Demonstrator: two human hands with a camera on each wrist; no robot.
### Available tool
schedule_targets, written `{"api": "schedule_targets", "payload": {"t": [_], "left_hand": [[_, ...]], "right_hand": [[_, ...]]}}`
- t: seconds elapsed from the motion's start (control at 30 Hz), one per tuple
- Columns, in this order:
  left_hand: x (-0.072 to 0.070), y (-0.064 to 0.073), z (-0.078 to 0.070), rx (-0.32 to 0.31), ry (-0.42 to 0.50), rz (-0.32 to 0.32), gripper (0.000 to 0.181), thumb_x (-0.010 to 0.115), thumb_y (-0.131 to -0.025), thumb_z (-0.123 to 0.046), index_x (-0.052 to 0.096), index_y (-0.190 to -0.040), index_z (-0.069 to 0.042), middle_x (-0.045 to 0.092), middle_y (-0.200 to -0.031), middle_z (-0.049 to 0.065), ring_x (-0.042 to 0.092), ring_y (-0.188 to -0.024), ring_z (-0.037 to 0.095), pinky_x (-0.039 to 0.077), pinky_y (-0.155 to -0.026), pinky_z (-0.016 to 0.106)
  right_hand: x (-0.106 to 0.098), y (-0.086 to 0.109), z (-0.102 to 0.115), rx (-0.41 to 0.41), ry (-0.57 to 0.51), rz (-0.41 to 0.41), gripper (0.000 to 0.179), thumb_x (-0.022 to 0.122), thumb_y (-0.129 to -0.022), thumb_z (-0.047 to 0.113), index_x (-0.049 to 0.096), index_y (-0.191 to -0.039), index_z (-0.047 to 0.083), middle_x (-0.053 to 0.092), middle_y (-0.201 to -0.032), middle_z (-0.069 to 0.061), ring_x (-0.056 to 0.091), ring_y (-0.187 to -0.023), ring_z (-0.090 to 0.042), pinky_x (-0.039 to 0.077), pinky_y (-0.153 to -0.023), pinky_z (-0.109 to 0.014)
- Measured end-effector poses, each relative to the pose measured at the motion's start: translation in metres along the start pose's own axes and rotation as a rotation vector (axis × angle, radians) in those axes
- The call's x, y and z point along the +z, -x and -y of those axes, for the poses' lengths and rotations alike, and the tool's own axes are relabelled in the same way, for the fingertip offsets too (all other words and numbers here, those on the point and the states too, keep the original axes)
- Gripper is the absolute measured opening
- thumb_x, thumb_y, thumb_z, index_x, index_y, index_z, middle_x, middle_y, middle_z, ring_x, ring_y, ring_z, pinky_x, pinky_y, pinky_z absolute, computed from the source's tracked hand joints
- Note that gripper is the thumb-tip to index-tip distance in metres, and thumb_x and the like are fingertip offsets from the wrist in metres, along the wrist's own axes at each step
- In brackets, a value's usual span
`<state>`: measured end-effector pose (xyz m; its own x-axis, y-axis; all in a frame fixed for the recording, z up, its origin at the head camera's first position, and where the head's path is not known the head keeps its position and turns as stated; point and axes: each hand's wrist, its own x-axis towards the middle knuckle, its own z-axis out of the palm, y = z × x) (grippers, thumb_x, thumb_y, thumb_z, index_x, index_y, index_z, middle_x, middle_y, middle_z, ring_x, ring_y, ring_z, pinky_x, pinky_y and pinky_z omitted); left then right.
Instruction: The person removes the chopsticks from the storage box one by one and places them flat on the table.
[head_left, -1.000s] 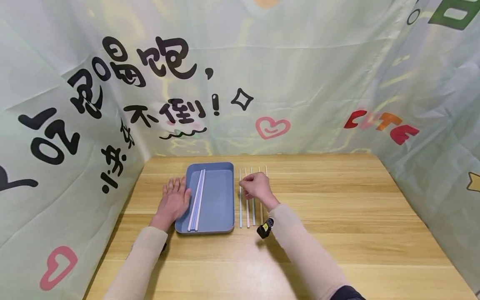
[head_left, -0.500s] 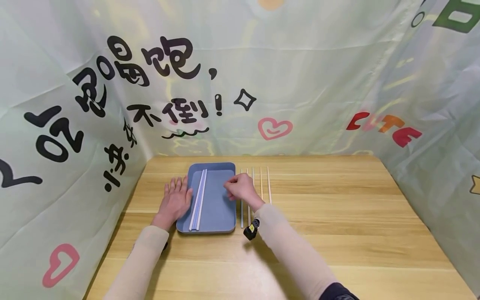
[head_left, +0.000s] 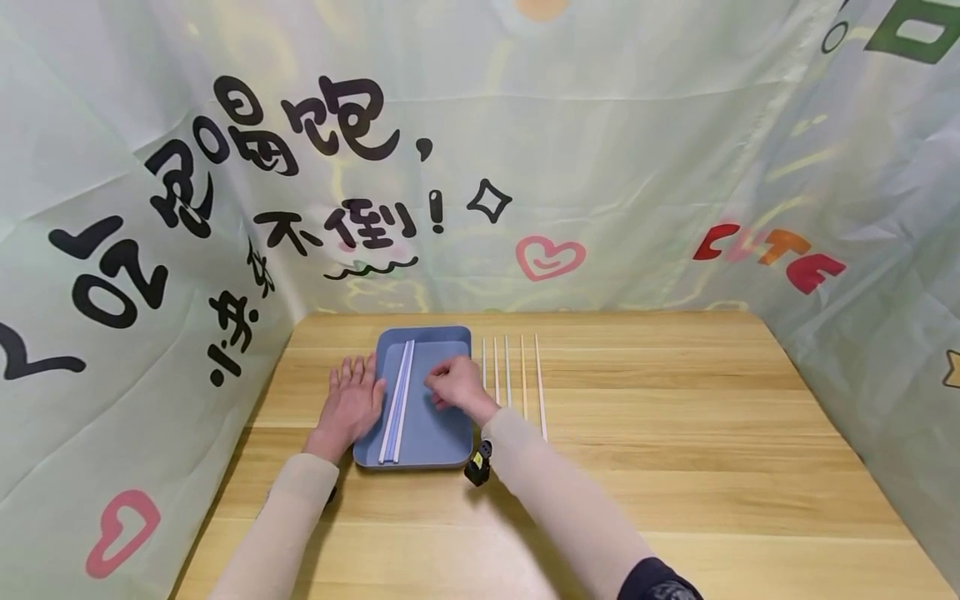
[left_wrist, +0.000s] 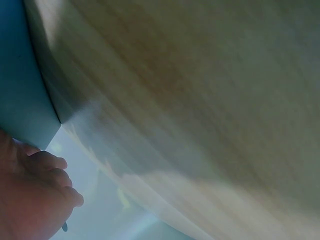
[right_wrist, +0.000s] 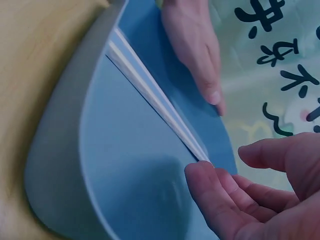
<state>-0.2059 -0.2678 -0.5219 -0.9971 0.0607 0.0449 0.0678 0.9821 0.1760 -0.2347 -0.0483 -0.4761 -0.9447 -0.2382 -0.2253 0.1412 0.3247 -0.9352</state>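
Note:
A blue-grey tray [head_left: 442, 442] lies on the table, with a small bundle of white and light blue-purple chopsticks [head_left: 396, 408] along its left side. My left hand [head_left: 348, 400] rests with straight fingers against the tray's left rim. Over the middle of the tray is my right hand [head_left: 459, 383], to the right of the bundle. In the right wrist view its thumb and bent fingers [right_wrist: 202, 182] stand apart with nothing between them. Several pastel chopsticks [head_left: 540, 383] lie side by side on the table right of the tray, their near ends partly hidden by my right forearm.
The wooden table [head_left: 675, 433] extends to the right of the chopsticks. A printed cloth [head_left: 630, 167] with writing and hearts stands around the back and sides. A small black camera [head_left: 478, 463] sits on my right wrist.
My right hand has moved left, from above the chopsticks on the table to over the tray. The left hand stays at the tray's rim. The view has shifted slightly.

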Motion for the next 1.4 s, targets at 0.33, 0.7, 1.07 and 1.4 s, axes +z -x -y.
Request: {"api": "schedule_targets", "payload": {"t": [0.33, 0.7, 1.07, 1.4], "left_hand": [[0.000, 0.000, 0.001, -0.003, 0.006, -0.006, 0.064, 0.029, -0.115, -0.033, 0.020, -0.166, 0.004, 0.027, -0.168, 0.035, 0.018, -0.158, 0.056, 0.013, -0.129, 0.070], [0.000, -0.001, 0.000, -0.005, -0.004, -0.009, 0.063, 0.028, -0.115, -0.033, 0.020, -0.166, 0.004, 0.028, -0.167, 0.036, 0.019, -0.158, 0.056, 0.014, -0.128, 0.071], [0.001, -0.001, 0.001, 0.003, 0.016, -0.031, 0.063, 0.031, -0.115, -0.032, 0.022, -0.165, 0.005, 0.028, -0.166, 0.036, 0.019, -0.157, 0.057, 0.014, -0.128, 0.071], [0.003, -0.001, 0.001, -0.002, 0.020, -0.007, 0.064, 0.028, -0.115, -0.034, 0.021, -0.166, 0.004, 0.027, -0.168, 0.035, 0.018, -0.158, 0.056, 0.013, -0.128, 0.071]], "right_hand": [[0.021, -0.001, -0.004, 0.066, -0.088, 0.061, 0.025, 0.071, -0.097, 0.005, 0.069, -0.115, -0.012, 0.075, -0.099, -0.032, 0.078, -0.083, -0.042, 0.067, -0.072, -0.048], [0.034, -0.005, -0.006, 0.106, -0.100, 0.022, 0.022, 0.071, -0.097, 0.003, 0.069, -0.114, -0.010, 0.076, -0.095, -0.028, 0.075, -0.064, -0.029, 0.067, -0.067, -0.045], [0.046, -0.013, -0.010, 0.133, -0.131, 0.004, 0.020, 0.074, -0.095, 0.003, 0.072, -0.112, -0.008, 0.078, -0.086, -0.022, 0.067, -0.052, -0.016, 0.066, -0.061, -0.040], [0.049, -0.017, -0.013, 0.138, -0.104, -0.009, 0.014, 0.078, -0.092, 0.002, 0.073, -0.104, -0.004, 0.075, -0.075, -0.015, 0.069, -0.051, -0.018, 0.065, -0.057, -0.038]]}}
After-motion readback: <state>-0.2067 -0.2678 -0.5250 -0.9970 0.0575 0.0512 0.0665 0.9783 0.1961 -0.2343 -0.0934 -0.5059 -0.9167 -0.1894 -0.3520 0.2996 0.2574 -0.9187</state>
